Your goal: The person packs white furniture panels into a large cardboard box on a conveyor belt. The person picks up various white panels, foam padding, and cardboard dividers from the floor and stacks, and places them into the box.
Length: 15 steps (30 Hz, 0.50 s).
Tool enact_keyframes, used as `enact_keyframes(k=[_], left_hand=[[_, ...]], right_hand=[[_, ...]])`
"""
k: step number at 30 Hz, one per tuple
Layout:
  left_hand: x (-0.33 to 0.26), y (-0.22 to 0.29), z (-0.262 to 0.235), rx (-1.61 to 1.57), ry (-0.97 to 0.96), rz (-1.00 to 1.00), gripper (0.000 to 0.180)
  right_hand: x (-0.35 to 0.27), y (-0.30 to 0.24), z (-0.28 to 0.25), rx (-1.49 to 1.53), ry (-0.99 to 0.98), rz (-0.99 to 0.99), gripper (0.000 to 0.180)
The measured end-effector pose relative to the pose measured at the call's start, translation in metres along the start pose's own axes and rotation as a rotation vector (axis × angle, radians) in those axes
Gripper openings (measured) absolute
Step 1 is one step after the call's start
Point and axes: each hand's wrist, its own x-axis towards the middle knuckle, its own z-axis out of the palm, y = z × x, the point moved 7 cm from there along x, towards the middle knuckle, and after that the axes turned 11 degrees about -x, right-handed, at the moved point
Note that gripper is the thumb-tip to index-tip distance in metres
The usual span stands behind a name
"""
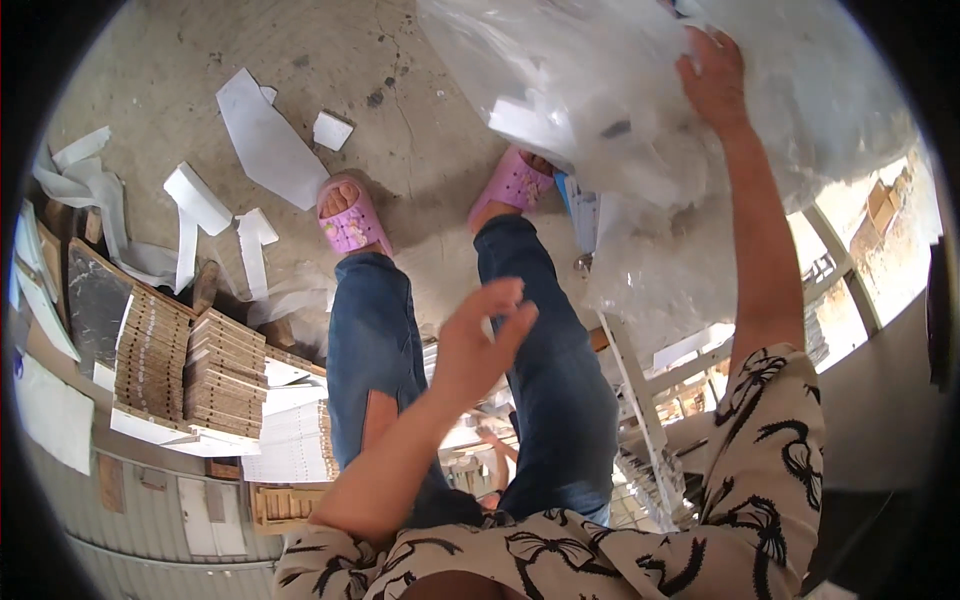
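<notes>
My left hand (484, 340) hangs in front of my legs. Its thumb and fingers are apart with nothing between them. Far out at the upper right, my right arm reaches over a large, crumpled, clear plastic bag (640, 140). My right hand (714, 78) has its fingers curled against the film, gripping it. A small dark thing shows just beyond those fingertips at the upper edge; I cannot make out what it is. A white block (530, 122) lies at the bag's left side. What the bag holds is blurred by the film.
White board (265, 140) and foam scraps (197, 198) litter the concrete floor. Stacked drilled panels (150, 355) stand at the left. A pale metal frame (640, 390) is at the right, beside my leg. Between my legs, part of another person's arm (497, 462) shows.
</notes>
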Motion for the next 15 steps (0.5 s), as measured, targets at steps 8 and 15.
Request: enact_keyframes(k=[8,15], left_hand=[[0.01,0.005,-0.021,0.076,-0.131,0.189,0.096],[-0.008,-0.065,-0.081,-0.37,0.192,-0.18,0.025]], right_hand=[[-0.068,-0.174,-0.176,0.396,-0.106,0.253,0.043],[-0.299,-0.269,-0.092,1.227,-0.69,1.039,0.04]])
